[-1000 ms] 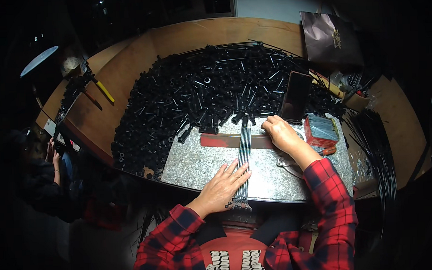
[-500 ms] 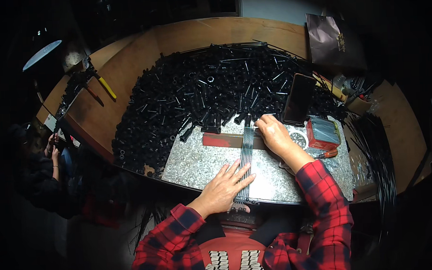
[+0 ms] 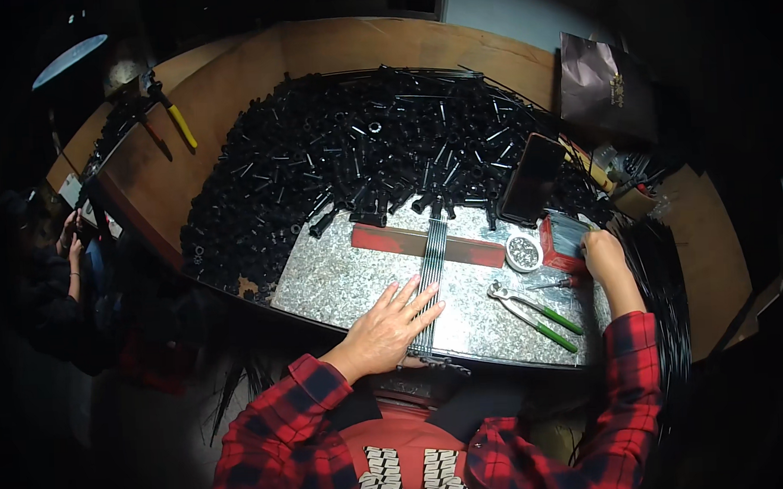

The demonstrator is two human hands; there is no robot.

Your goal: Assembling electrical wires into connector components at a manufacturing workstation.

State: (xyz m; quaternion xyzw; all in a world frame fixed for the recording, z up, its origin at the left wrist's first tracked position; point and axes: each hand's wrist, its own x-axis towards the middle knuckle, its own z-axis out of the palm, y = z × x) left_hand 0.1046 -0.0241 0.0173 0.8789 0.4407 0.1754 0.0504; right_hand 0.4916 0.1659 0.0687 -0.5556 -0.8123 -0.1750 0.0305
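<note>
Thin dark rods lie side by side in a narrow row across a speckled grey board. My left hand rests on their near part, its fingers spread and stretched out. Under the rods, crosswise, runs a red and brown bar. Small dark pieces show at the rods' near end. At the right, my right hand is at the edge of a red box with bluish clear film in it. Its fingers are closed; what they hold is hidden.
Black tubular parts are heaped behind the board. Green-handled pincers, a screwdriver and a white cup of small pieces lie at the right. A phone leans behind them. Long black rods hang beyond. Another person's hands show far left.
My right hand has left the rods' far end and moved right to the red box. The pincers, hidden before under my right arm, now show. My left hand stays on the rods.
</note>
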